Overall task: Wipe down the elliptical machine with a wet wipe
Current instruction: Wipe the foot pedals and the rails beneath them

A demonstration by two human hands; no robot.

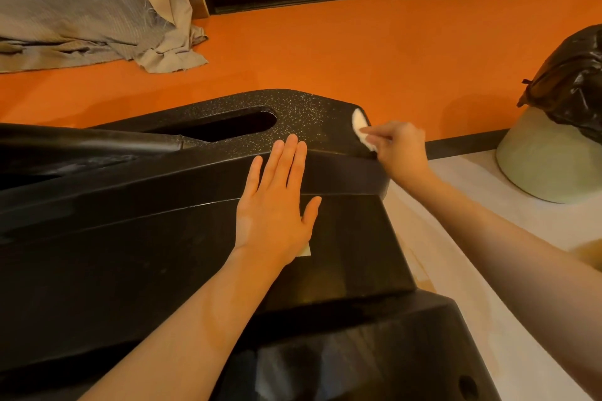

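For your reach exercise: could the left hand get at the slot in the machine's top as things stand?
Probably yes. The left hand lies flat on the machine, fingertips just short of the slot, with nothing between them. The right hand holds the wipe off at the corner.

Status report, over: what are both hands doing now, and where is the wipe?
Left hand flat on black elliptical housing. Right hand pinches wet wipe at the speckled far corner. Bin with black bag to the right, not blocking.

A home room is suggested by floor-length curtains (97, 10), an orange floor (325, 52) and a lined bin (553, 153).
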